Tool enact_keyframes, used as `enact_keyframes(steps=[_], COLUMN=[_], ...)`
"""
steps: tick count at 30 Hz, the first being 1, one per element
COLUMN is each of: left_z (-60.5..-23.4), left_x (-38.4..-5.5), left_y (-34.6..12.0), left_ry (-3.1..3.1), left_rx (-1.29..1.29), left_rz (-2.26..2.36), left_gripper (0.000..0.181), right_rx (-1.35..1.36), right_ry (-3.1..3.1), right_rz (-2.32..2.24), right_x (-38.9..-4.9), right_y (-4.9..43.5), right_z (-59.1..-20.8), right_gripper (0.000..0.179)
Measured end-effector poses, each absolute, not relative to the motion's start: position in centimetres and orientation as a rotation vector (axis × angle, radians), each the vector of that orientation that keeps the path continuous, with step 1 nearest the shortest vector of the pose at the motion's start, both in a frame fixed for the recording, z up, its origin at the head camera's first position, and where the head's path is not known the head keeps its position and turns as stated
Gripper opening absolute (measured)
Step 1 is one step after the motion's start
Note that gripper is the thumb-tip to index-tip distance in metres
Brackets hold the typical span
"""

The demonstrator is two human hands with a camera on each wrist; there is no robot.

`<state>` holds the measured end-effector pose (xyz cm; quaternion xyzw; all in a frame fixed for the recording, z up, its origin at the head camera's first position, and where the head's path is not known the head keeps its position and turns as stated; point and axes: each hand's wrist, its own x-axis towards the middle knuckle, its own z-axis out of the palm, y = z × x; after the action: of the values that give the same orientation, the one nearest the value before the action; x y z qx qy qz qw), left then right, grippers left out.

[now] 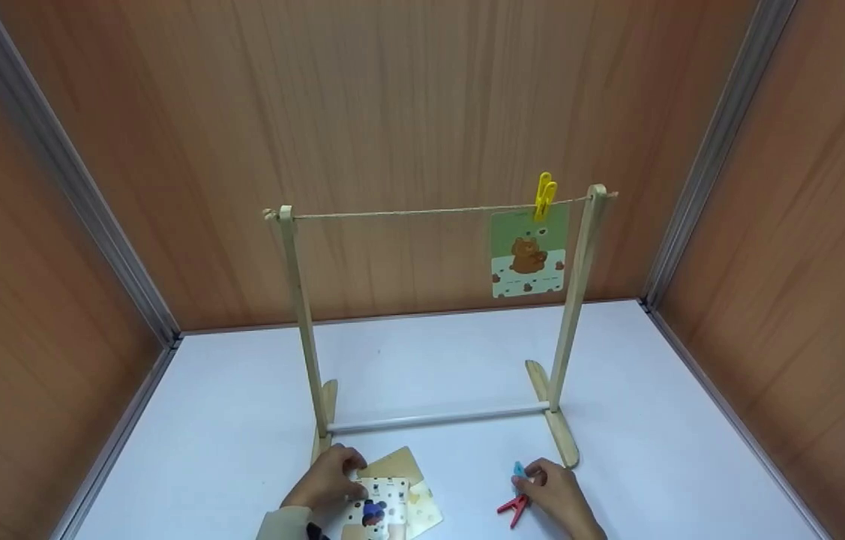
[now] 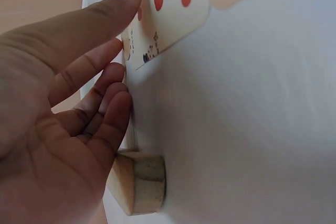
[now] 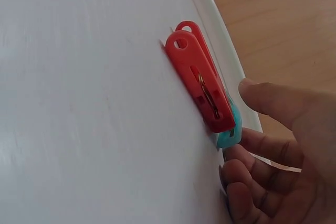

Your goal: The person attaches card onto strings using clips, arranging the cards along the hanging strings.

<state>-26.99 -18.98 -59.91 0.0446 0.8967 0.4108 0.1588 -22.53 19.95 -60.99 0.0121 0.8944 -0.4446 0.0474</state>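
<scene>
A small stack of printed cards lies on the white table, with a dotted white card (image 1: 392, 491) on top. Below it show a tan card (image 1: 396, 463) and a pale yellow card (image 1: 422, 510). My left hand (image 1: 328, 480) is at the stack's left side; in the left wrist view its thumb overlaps the top card, apart from the index fingertip at the edge. A red clothespin (image 3: 197, 77) lies against a light blue clothespin (image 3: 231, 127). Around the blue one my right hand (image 1: 553, 495) spreads thumb and fingers, with a gap showing between them.
Behind the hands stands a wooden frame (image 1: 576, 300) with a string (image 1: 407, 213) across its top. A green-and-white bear card (image 1: 528, 259) hangs near the string's right end from a yellow clothespin (image 1: 544, 196). Wood-grain panels (image 1: 392, 112) enclose the table (image 1: 227, 420).
</scene>
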Motion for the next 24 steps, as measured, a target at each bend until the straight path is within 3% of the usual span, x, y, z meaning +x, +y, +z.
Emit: enact_keyframes(steps=[24], left_z=[-59.80], left_x=[-26.84], left_y=[-18.82], left_ry=[2.579], left_rx=[0.089], left_rz=[1.176], left_gripper=[0.029], right_rx=[0.100], right_ry=[2.774], right_rz=[-1.314], right_x=[-23.29], right_y=[19.85], right_z=[-61.15], right_gripper=[0.024])
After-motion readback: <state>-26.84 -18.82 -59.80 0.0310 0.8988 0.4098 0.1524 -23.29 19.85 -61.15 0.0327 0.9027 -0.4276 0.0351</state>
